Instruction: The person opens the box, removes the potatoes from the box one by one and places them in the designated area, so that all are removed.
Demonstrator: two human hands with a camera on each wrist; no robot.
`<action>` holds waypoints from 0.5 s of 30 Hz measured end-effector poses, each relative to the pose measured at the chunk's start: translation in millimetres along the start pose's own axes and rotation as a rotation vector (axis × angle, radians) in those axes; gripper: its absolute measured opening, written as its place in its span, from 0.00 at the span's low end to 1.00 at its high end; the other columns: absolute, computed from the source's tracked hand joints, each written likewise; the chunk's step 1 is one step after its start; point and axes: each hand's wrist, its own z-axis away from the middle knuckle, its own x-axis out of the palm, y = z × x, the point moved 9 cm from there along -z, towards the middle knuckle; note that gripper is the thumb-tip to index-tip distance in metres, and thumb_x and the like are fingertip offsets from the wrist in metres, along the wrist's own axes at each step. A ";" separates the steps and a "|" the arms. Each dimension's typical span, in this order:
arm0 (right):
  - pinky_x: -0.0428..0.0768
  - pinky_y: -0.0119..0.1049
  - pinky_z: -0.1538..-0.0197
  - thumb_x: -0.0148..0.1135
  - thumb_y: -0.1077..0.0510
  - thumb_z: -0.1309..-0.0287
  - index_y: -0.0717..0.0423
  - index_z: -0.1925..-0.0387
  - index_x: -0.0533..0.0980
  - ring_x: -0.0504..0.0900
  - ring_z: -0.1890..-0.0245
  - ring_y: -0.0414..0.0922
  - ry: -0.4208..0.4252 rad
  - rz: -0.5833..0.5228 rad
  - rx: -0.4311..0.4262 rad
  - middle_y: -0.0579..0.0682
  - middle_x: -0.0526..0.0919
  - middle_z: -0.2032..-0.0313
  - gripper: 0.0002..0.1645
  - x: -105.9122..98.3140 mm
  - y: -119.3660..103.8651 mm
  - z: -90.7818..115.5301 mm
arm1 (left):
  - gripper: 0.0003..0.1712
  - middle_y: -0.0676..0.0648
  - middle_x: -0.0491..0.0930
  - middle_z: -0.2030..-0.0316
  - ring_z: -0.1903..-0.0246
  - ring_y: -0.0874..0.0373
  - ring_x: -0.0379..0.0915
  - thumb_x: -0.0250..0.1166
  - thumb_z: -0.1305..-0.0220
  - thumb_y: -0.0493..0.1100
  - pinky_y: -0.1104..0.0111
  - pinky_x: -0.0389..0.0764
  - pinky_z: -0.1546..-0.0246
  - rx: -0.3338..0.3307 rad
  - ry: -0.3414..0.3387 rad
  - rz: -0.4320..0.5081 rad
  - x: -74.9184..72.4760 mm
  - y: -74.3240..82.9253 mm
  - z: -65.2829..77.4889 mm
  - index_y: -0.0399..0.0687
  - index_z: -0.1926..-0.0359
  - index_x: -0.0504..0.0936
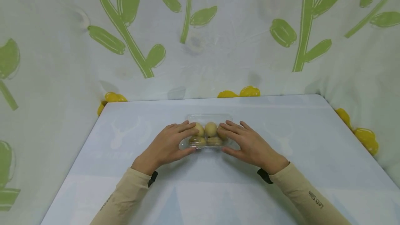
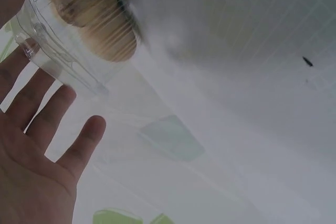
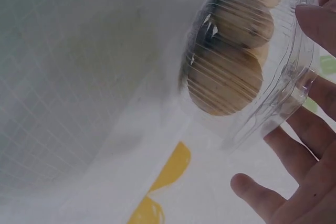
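A clear plastic clamshell box (image 1: 207,146) with ridged walls is at the middle of the white table (image 1: 212,190). Inside it are several rounded pale-tan pieces (image 1: 210,129), like small potatoes; their exact kind is unclear. My left hand (image 1: 170,141) lies at the box's left end, fingers stretched over its top and thumb at the front corner. At the right end my right hand (image 1: 250,145) mirrors this. Both wrist views show fingertips against the box's rim (image 2: 50,59), with the little fingers free. Whether the lid is fastened I cannot tell.
Behind the table and along its sides hangs a pale cloth (image 1: 218,58) printed with green stems and yellow flowers. The table's back edge (image 1: 156,100) runs beyond the box. Beige sleeves (image 1: 125,197) cover both forearms, with a dark band at each wrist.
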 end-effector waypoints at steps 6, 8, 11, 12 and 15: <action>0.63 0.61 0.29 0.74 0.44 0.42 0.50 0.34 0.76 0.68 0.29 0.51 0.015 -0.013 0.002 0.50 0.73 0.31 0.36 0.6 1.7 0.5 | 0.31 0.46 0.76 0.35 0.35 0.47 0.72 0.75 0.40 0.55 0.52 0.75 0.40 0.008 -0.009 -0.003 1.0 1.0 -2.2 0.50 0.38 0.82; 0.63 0.60 0.29 0.75 0.44 0.42 0.50 0.34 0.76 0.68 0.29 0.51 0.016 -0.019 0.007 0.50 0.74 0.31 0.36 0.8 2.6 0.4 | 0.31 0.45 0.77 0.35 0.35 0.46 0.73 0.75 0.41 0.55 0.52 0.76 0.41 0.020 0.000 -0.012 0.9 2.2 -3.0 0.49 0.39 0.82; 0.64 0.61 0.30 0.76 0.45 0.44 0.50 0.35 0.77 0.69 0.29 0.51 0.023 -0.033 0.006 0.50 0.74 0.32 0.36 0.8 3.4 0.3 | 0.31 0.45 0.77 0.36 0.36 0.45 0.73 0.75 0.42 0.54 0.52 0.76 0.41 0.037 0.014 -0.020 0.3 4.1 -3.7 0.49 0.40 0.83; 0.64 0.61 0.30 0.76 0.45 0.44 0.50 0.35 0.77 0.69 0.29 0.51 0.025 -0.039 0.005 0.50 0.75 0.32 0.36 0.9 3.6 0.1 | 0.31 0.45 0.78 0.36 0.37 0.44 0.74 0.76 0.42 0.54 0.52 0.77 0.42 0.040 0.019 -0.020 0.1 4.6 -3.6 0.48 0.40 0.83; 0.64 0.60 0.30 0.77 0.48 0.45 0.52 0.36 0.77 0.69 0.29 0.52 0.031 -0.069 -0.002 0.51 0.75 0.32 0.36 1.4 3.6 -0.6 | 0.31 0.45 0.78 0.36 0.37 0.44 0.73 0.76 0.43 0.53 0.52 0.77 0.42 0.040 0.032 -0.025 0.4 5.3 -2.9 0.49 0.40 0.82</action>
